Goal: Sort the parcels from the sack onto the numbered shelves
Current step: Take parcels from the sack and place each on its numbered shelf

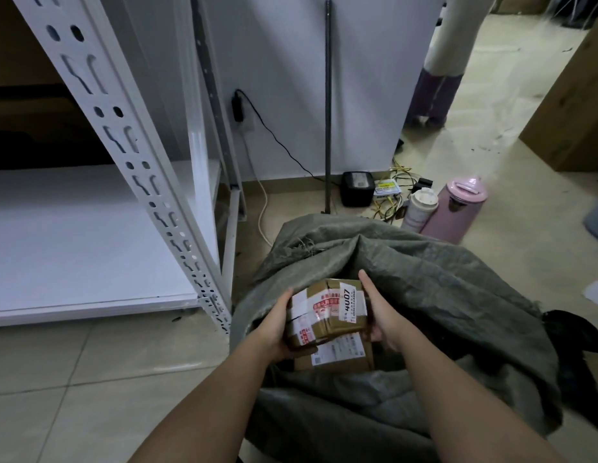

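Observation:
A grey woven sack [424,282] lies open on the tiled floor in front of me. Over its mouth I hold a small brown cardboard parcel [327,312] with red-and-white tape and a white label reading 4U07. My left hand [277,325] grips its left side from below, and my right hand [381,312] grips its right side. Under it, inside the sack, lies a second brown parcel [337,357] with a white label. The white metal shelf unit [90,235] stands to my left, its lowest board bare.
A perforated white upright [150,182] of the shelf is close on the left. By the wall stand a pink kettle [454,208], a white flask [418,208], a black box [356,192] with cables and a dark pole [328,105]. A person's legs [438,85] stand at back right.

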`<act>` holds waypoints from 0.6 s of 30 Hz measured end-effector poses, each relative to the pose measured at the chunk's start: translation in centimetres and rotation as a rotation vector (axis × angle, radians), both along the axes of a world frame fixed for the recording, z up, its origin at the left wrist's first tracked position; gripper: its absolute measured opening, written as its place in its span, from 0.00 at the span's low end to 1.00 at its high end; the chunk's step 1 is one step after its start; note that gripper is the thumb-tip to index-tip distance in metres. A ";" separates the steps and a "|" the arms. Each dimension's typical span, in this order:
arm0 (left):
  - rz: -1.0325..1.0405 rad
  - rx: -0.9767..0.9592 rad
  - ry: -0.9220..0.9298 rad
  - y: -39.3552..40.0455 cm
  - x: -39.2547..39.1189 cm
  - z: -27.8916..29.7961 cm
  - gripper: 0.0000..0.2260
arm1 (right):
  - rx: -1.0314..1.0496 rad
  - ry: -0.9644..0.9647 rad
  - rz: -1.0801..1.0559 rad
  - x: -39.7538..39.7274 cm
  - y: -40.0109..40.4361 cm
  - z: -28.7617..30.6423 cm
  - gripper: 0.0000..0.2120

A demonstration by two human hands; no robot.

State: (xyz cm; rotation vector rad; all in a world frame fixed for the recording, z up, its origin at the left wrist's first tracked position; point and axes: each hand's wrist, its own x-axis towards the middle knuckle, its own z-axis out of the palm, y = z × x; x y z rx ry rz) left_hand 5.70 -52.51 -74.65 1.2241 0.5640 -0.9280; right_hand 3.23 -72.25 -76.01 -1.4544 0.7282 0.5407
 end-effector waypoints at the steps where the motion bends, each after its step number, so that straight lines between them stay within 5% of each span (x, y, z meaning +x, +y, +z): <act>1: -0.011 -0.003 0.010 -0.1 0.0 0.2 0.29 | 0.002 -0.015 0.000 0.1 0.1 0.2 0.35; 7: 0.053 -0.036 -0.019 -1.2 0.1 -0.1 0.32 | 0.114 -0.056 -0.039 0.2 0.6 0.0 0.34; 13: 0.179 0.139 -0.410 -2.0 0.3 0.3 0.15 | 0.372 -0.093 -0.249 0.2 0.7 -0.5 0.30; 18: 0.211 0.095 -0.481 -2.5 0.6 -0.5 0.23 | 0.534 -0.051 -0.337 -0.3 1.1 -1.2 0.23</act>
